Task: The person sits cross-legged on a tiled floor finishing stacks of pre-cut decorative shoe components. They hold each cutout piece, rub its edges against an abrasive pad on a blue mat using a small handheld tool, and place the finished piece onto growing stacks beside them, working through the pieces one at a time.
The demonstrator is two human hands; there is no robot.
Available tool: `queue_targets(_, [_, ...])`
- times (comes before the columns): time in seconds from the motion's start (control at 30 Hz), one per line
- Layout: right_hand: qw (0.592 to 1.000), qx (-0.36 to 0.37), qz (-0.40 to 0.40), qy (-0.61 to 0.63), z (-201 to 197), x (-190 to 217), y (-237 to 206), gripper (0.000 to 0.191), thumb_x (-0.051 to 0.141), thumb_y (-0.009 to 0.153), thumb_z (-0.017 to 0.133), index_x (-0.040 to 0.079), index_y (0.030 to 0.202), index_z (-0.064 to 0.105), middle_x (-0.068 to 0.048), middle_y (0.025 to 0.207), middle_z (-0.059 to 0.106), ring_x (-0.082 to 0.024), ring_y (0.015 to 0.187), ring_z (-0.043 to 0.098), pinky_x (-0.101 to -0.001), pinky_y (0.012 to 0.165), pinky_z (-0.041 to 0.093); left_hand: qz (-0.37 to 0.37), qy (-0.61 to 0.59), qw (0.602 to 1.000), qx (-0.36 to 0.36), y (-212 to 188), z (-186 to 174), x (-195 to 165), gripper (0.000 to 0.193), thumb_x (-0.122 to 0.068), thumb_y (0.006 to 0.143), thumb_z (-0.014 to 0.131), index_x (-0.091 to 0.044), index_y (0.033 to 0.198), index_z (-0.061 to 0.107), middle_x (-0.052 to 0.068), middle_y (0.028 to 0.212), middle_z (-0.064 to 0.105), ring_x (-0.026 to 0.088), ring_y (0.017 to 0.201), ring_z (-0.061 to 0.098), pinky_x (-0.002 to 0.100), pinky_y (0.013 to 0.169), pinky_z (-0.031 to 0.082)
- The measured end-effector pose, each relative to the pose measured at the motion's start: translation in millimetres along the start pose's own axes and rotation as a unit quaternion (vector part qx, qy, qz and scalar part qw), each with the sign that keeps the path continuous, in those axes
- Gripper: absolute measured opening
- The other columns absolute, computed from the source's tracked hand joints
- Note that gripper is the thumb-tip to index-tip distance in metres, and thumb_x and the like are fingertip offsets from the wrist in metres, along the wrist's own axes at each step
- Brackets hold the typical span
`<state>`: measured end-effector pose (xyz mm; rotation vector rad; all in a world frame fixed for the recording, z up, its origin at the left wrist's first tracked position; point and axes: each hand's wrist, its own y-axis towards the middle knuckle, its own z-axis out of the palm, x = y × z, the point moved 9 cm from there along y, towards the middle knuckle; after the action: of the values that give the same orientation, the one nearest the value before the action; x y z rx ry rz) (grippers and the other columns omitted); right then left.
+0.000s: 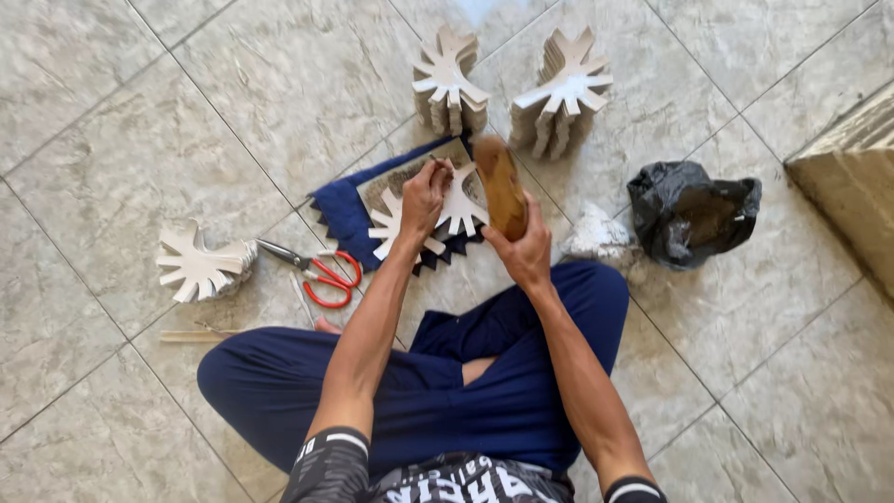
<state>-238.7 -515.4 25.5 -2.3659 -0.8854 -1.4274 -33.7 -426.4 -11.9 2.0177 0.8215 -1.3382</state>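
Note:
My left hand presses down on a pale leaf-shaped cutout and holds a thin tool upright against it. The cutout lies on a flat board over a dark blue cloth. My right hand grips a brown wooden mallet-like block, raised just right of the left hand. I sit cross-legged in blue trousers behind the work.
Two stacks of the same pale cutouts stand at the back. A third stack lies to the left, beside red-handled scissors and thin sticks. A black plastic bag and crumpled white paper sit to the right, near a stone step.

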Motion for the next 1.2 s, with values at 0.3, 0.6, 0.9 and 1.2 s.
queue_targets(0.3, [0.994, -0.027, 0.059, 0.084, 1, -35, -6, 0.058, 0.031, 0.080, 0.082, 0.001, 0.125, 0.060, -0.011, 0.106, 0.074, -0.020, 0.097, 0.070, -0.0340, 0.088, 0.055, 0.006, -0.077, 0.997, -0.022, -21, 1, 0, 0.015, -0.009, 0.105, 0.058, 0.002, 0.104, 0.068, 0.010, 0.089, 0.076, 0.016, 0.083, 0.076, 0.030, 0.076, 0.060])
queue_targets(0.6, [0.996, -0.008, 0.052, 0.071, 9, -37, -3, 0.070, 0.034, 0.079, 0.082, 0.001, 0.135, 0.057, -0.014, 0.112, 0.074, -0.022, 0.103, 0.071, -0.0357, 0.092, 0.055, -0.006, -0.087, 0.996, -0.016, -20, 5, 11, 0.014, -0.008, 0.105, 0.057, 0.001, 0.106, 0.068, 0.012, 0.093, 0.077, 0.017, 0.087, 0.077, 0.030, 0.077, 0.062])
queue_targets(0.9, [0.996, 0.006, 0.057, 0.063, 9, -20, -3, 0.082, 0.040, 0.079, 0.082, 0.001, 0.144, 0.052, -0.017, 0.117, 0.073, -0.026, 0.109, 0.072, -0.0376, 0.095, 0.055, 0.066, 0.003, 0.998, -0.002, -23, 4, -6, 0.010, -0.005, 0.102, 0.059, 0.000, 0.106, 0.067, 0.018, 0.099, 0.076, 0.027, 0.094, 0.077, 0.036, 0.078, 0.060])
queue_targets(1.2, [0.989, -0.009, -0.081, 0.127, -27, 59, -11, 0.053, 0.027, 0.085, 0.085, 0.006, 0.127, 0.060, -0.014, 0.096, 0.075, -0.027, 0.085, 0.076, -0.0358, 0.079, 0.062, 0.130, 0.083, 0.988, 0.023, -25, 13, -19, 0.012, -0.006, 0.102, 0.059, -0.002, 0.110, 0.067, 0.019, 0.105, 0.072, 0.038, 0.095, 0.072, 0.043, 0.078, 0.058])
